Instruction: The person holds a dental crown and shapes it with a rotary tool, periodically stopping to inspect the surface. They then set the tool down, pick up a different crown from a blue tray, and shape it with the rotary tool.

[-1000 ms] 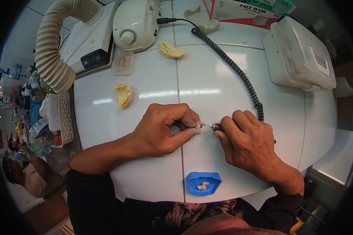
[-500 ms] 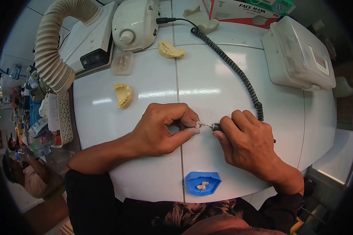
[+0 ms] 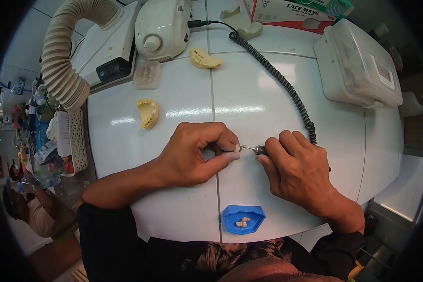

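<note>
My left hand (image 3: 195, 152) pinches a small whitish tooth piece (image 3: 238, 148) between thumb and fingertips, resting on the white table (image 3: 268, 98). My right hand (image 3: 293, 169) grips a rotary handpiece (image 3: 260, 150) whose thin burr touches the piece. A black coiled cord (image 3: 282, 87) runs from the handpiece back to the white motor unit (image 3: 160, 28). Near the table's front edge lies a blue tray (image 3: 243, 218) with a few small tooth pieces in it.
Two yellow dental casts (image 3: 148, 113) (image 3: 204, 59) lie on the table, with a clear small box (image 3: 147, 75) between them. A ribbed suction hose (image 3: 63, 61) curves at the left. A white lidded box (image 3: 357, 66) and a face mask carton (image 3: 291, 11) stand at the back right. A person sits at far left (image 3: 33, 211).
Both hands have stayed almost in place; the right hand and handpiece shifted very slightly against the piece.
</note>
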The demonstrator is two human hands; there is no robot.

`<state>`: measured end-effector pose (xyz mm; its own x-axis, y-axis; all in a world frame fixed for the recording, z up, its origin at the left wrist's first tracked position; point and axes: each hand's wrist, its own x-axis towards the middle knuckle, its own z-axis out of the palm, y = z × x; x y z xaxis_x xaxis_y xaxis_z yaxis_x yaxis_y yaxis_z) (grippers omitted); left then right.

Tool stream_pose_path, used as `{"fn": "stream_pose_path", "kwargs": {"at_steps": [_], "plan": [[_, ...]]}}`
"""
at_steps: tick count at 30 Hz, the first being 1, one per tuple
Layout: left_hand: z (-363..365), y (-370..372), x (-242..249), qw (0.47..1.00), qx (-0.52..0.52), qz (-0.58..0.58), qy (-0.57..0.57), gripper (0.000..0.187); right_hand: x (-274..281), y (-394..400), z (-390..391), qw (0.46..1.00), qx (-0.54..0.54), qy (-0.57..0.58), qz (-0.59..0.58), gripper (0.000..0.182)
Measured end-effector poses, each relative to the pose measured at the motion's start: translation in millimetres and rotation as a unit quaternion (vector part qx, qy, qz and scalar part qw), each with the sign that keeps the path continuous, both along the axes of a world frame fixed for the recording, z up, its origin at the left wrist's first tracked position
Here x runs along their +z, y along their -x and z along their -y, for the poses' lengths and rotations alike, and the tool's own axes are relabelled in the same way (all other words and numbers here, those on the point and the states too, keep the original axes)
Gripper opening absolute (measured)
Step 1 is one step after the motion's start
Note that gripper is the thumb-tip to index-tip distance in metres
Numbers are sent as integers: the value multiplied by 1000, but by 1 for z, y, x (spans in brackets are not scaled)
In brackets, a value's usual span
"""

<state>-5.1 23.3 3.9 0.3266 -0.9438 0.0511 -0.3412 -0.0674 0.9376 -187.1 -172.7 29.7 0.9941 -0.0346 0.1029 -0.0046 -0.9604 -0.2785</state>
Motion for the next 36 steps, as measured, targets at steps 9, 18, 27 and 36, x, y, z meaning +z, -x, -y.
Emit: {"fn": "stream_pose_path", "kwargs": {"at_steps": [9, 18, 27, 36], "plan": [[0, 0, -2, 1000, 2, -7, 7, 16, 1, 1, 2, 1000, 11, -2, -5, 23], [0, -1, -1, 1000, -8, 2, 4, 16, 1, 0, 2, 1000, 11, -2, -10, 23], [1, -1, -1, 1000, -8, 4, 5, 16, 0, 1, 2, 1000, 15, -3, -4, 24], [1, 0, 0, 1000, -6, 11, 2, 15, -1, -1, 0, 1000, 10, 1, -6, 24]]}}
